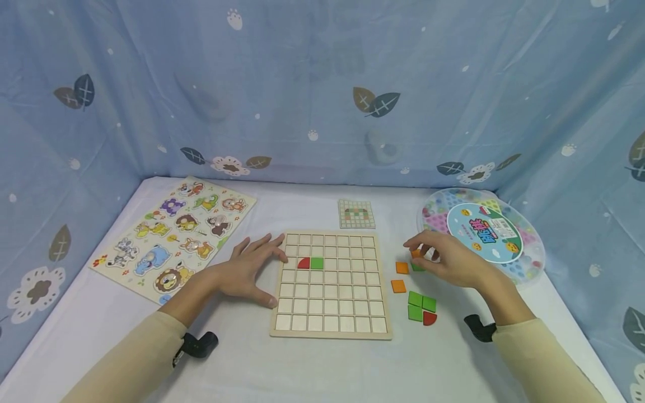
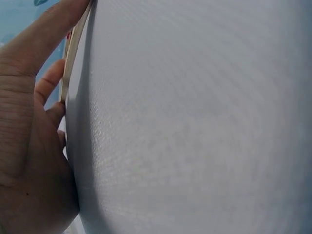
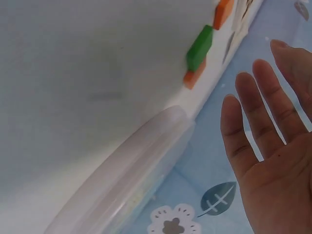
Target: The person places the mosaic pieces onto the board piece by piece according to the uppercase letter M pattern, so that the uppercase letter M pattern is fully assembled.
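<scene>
A wooden grid board [image 1: 330, 333] lies flat on the white table. A red quarter-circle tile [image 1: 304, 263] and a green square tile [image 1: 317, 263] sit side by side in its cells. My left hand [image 1: 244, 273] touches the board's left edge with spread fingers; its thumb meets that edge lower down, and the left wrist view shows the board's side. My right hand [image 1: 445, 258] hovers over an orange tile [image 1: 416, 253] and a green tile [image 1: 417, 267], both partly covered in the head view. In the right wrist view its fingers [image 3: 270, 114] are apart and hold nothing.
More orange tiles [image 1: 398, 286], several green tiles [image 1: 415, 313] and a red quarter-circle [image 1: 430, 318] lie right of the board. A pattern card [image 1: 356, 224] lies behind it. An animal puzzle [image 1: 173, 238] is at left, a round clear bead case [image 1: 531, 246] at right.
</scene>
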`<action>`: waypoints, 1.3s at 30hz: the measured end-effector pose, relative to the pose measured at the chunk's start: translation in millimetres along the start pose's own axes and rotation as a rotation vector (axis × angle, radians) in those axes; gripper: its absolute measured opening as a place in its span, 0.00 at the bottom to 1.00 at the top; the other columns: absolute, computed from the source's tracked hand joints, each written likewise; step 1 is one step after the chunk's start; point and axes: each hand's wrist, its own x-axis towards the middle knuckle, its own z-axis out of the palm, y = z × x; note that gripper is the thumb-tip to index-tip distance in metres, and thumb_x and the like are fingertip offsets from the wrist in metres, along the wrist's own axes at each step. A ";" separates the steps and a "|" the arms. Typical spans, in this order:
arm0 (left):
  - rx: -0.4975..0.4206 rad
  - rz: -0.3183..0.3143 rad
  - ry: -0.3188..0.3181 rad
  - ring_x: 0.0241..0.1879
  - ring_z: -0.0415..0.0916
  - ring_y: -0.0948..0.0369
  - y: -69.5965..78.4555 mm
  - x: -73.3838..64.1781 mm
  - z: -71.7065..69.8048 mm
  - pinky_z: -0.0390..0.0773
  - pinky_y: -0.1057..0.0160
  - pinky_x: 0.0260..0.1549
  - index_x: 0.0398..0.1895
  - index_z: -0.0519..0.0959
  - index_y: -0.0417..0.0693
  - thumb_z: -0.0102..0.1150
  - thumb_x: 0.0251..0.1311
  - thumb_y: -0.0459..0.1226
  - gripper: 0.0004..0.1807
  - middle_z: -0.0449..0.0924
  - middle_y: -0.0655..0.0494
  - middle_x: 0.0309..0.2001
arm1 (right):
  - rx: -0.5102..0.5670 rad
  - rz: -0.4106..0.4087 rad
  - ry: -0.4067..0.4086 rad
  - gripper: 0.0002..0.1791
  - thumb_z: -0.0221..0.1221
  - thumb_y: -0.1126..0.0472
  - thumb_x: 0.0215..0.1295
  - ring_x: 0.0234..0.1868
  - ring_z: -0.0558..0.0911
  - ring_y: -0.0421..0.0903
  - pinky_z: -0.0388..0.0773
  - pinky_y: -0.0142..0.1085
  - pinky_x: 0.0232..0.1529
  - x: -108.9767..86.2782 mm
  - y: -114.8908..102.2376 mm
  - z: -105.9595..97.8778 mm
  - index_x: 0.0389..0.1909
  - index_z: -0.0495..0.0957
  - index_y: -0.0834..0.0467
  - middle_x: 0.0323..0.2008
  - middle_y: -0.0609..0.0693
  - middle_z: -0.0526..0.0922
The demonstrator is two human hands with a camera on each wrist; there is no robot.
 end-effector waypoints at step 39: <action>0.026 -0.002 0.005 0.83 0.33 0.47 -2.6 -0.4 1.3 0.30 0.31 0.74 0.65 0.67 0.67 0.75 0.39 0.70 0.49 0.39 0.58 0.84 | 0.053 0.081 -0.142 0.26 0.73 0.58 0.61 0.33 0.75 0.42 0.75 0.32 0.34 10.7 11.6 18.8 0.59 0.78 0.56 0.44 0.46 0.82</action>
